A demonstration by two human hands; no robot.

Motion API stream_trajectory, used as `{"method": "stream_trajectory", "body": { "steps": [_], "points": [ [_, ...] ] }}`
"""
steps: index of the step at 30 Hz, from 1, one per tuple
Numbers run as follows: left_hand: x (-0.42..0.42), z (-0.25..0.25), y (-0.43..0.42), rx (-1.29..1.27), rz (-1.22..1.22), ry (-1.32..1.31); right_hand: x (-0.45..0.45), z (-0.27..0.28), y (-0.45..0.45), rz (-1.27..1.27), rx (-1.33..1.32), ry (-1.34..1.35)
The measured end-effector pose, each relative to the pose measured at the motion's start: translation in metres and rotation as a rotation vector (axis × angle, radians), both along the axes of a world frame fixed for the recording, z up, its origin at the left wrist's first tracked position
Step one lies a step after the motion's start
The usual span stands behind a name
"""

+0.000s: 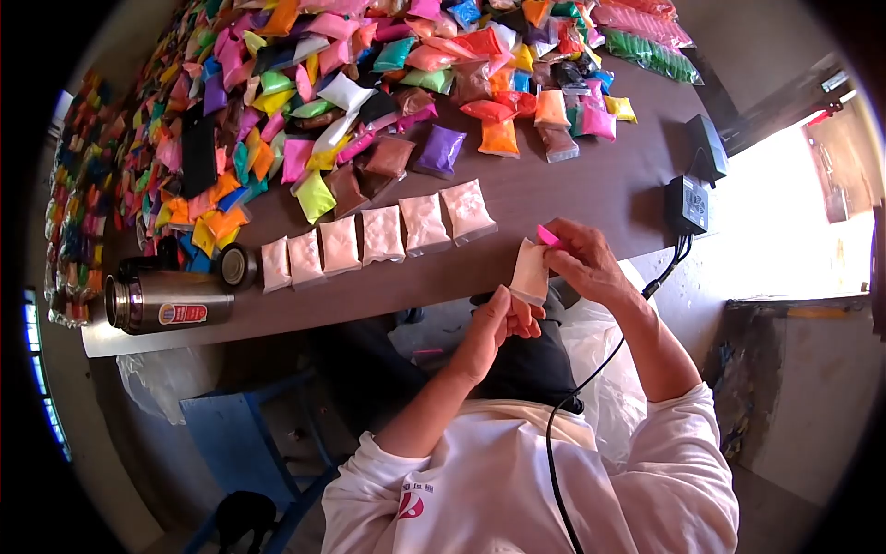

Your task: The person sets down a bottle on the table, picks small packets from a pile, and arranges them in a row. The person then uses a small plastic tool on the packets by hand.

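Observation:
Over the table's front edge, a small clear bag of pale peach material (530, 271) is held between my two hands. My left hand (499, 323) has its fingers curled at the bag's lower end. At the bag's upper right, my right hand (581, 258) pinches a small bright pink piece (548, 236) by the bag's top. To the left, several similar pale bags (383, 234) lie in a slanting row on the brown table (498, 185).
Many colourful packets (397, 74) are heaped across the back and left. A steel flask (171, 305) lies at the left edge beside its round lid (237, 266). Black adapter boxes (688, 205) stand at the right, with a cable (591, 374) running over my lap. A blue chair (245, 443) is below left.

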State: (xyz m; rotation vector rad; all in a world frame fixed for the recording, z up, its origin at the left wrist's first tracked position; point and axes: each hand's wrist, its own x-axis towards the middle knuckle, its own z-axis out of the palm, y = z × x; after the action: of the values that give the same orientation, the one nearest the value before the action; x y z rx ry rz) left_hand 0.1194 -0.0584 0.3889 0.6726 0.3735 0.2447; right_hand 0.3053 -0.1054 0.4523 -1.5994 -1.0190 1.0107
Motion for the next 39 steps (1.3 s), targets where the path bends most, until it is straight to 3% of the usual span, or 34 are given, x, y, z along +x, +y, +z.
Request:
{"method": "stream_trajectory", "body": {
  "steps": [8, 10, 11, 13, 19, 26, 36, 39],
  "points": [
    [0.017, 0.000, -0.002, 0.053, 0.092, 0.244, 0.000, -0.004, 0.002, 0.006, -0.065, -0.301],
    [0.020, -0.002, -0.004, 0.056, 0.135, 0.260, 0.001, -0.007, -0.001, -0.055, -0.015, -0.621],
    [0.020, -0.003, -0.005, 0.055, 0.133, 0.262, 0.002, -0.002, -0.002, -0.057, -0.018, -0.620],
    [0.022, -0.004, -0.006, 0.077, 0.164, 0.257, 0.007, 0.011, -0.007, -0.122, -0.208, -0.331],
    [0.026, -0.002, -0.011, 0.161, 0.214, 0.247, 0.003, 0.005, -0.019, -0.072, -0.043, -0.264],
    [0.028, -0.005, -0.013, 0.209, 0.263, 0.198, -0.016, 0.000, -0.013, -0.025, 0.019, -0.795],
    [0.027, 0.002, -0.006, 0.427, 0.191, 0.273, 0.016, -0.012, 0.001, -0.223, -0.032, -0.800],
    [0.023, -0.005, -0.010, 0.401, 0.205, 0.301, 0.010, 0.007, -0.003, -0.199, -0.033, -0.625]
  ]
}}
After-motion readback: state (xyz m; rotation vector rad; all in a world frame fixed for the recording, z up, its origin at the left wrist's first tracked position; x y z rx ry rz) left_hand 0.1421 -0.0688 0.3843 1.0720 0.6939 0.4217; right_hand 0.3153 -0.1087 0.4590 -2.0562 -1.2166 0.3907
